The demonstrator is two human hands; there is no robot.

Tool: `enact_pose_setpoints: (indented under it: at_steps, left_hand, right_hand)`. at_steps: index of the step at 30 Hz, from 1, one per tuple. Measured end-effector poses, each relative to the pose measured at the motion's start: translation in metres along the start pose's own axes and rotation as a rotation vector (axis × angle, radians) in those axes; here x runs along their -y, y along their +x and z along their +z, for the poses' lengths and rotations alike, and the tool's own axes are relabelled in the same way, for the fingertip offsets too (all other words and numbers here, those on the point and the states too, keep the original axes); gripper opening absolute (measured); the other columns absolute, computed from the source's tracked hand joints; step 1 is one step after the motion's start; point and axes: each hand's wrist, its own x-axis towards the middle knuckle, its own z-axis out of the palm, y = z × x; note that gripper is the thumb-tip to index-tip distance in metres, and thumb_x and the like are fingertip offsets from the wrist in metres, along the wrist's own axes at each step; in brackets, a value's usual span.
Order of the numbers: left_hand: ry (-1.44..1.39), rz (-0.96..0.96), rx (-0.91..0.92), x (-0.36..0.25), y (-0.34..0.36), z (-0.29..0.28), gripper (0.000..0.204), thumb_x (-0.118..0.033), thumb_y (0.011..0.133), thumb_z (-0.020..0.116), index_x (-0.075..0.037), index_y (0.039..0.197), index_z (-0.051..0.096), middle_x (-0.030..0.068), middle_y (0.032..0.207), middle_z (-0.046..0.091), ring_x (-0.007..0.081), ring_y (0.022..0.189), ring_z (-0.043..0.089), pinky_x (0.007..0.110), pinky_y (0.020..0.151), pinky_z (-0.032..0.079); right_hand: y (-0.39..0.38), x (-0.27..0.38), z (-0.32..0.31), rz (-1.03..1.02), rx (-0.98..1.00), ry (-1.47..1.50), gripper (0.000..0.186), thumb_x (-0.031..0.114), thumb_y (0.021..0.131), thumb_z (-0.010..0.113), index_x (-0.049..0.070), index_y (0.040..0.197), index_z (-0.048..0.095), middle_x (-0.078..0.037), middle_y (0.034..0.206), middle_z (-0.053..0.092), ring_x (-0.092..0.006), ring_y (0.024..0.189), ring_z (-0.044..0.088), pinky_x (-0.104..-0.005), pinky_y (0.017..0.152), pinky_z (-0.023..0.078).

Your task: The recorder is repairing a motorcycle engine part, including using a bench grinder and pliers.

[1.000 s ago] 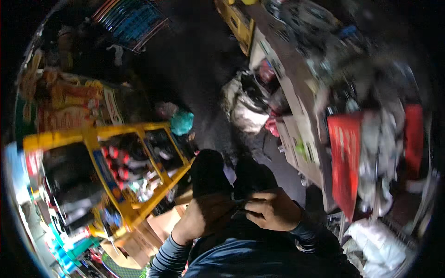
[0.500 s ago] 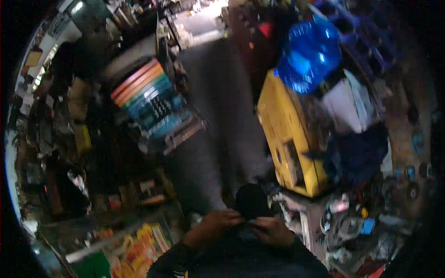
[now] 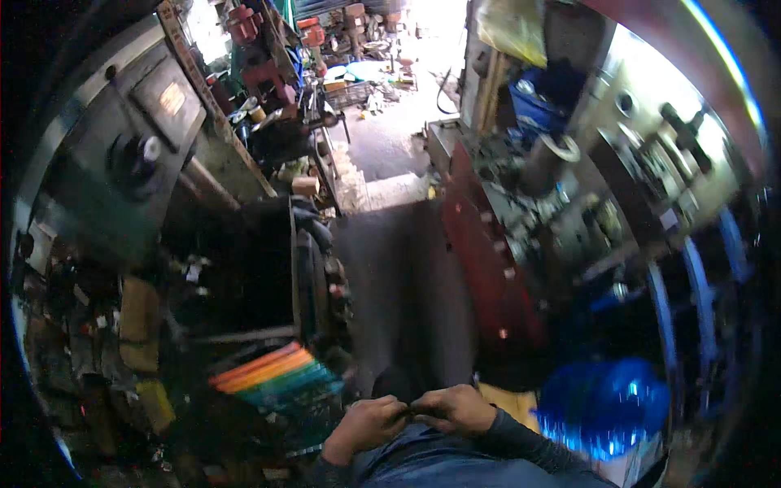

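Note:
My left hand (image 3: 368, 427) and my right hand (image 3: 460, 408) meet at the fingertips in front of my body. Both sets of fingers are curled into a pinch. What they hold, if anything, is too small and dark to make out. Right below them is the dark blue-grey cloth (image 3: 439, 459) of my own clothing. A dark shape, perhaps my foot, shows just above the left fingers. Neither hand touches any of the things around it.
A dark floor path (image 3: 399, 301) leads ahead to a bright doorway. Along its right runs a red machine side (image 3: 488, 260), with a blue water bottle (image 3: 606, 407) nearer me. On the left lies a striped multicoloured box (image 3: 277, 374), beside cluttered shelves and a grey machine (image 3: 106, 187).
My view has swung up toward the doorway and I have moved forward. The blue bottle and striped box now sit lower and nearer. My hands remain together.

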Motion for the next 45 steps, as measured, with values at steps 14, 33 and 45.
enact_pose_setpoints:
  at_steps: [14,33,45]
  left_hand:
    - [-0.050,0.135,0.069,0.216,0.542,-0.334,0.019,-0.017,0.081,0.065,-0.002,0.093,0.066,0.0129,0.087,0.064,0.0344,0.078,0.064,0.040,0.068,0.052]
    - [-0.127,0.065,-0.244,0.505,1.198,-0.645,0.036,-0.023,0.076,0.078,-0.004,0.103,0.066,0.0124,0.098,0.067,0.0306,0.091,0.065,0.036,0.082,0.052]
    - [-0.083,-0.429,-0.119,0.839,1.690,-0.729,0.019,-0.018,0.079,0.069,-0.003,0.091,0.069,0.0173,0.086,0.069,0.0309,0.083,0.068,0.038,0.073,0.054]
  right_hand:
    - [0.476,-0.210,-0.334,0.097,-0.189,-0.076,0.030,0.012,0.076,0.065,0.009,0.105,0.071,-0.012,0.105,0.069,-0.0305,0.089,0.068,-0.0361,0.076,0.055]
    - [1.082,-0.537,-0.812,0.086,-0.098,0.132,0.025,0.026,0.081,0.070,0.006,0.095,0.073,-0.016,0.086,0.069,-0.0339,0.077,0.066,-0.0403,0.071,0.052]
    - [1.346,-0.860,-1.043,0.538,-0.792,0.222,0.018,0.014,0.080,0.073,-0.003,0.086,0.070,-0.014,0.072,0.068,-0.0182,0.063,0.063,-0.0296,0.061,0.049]
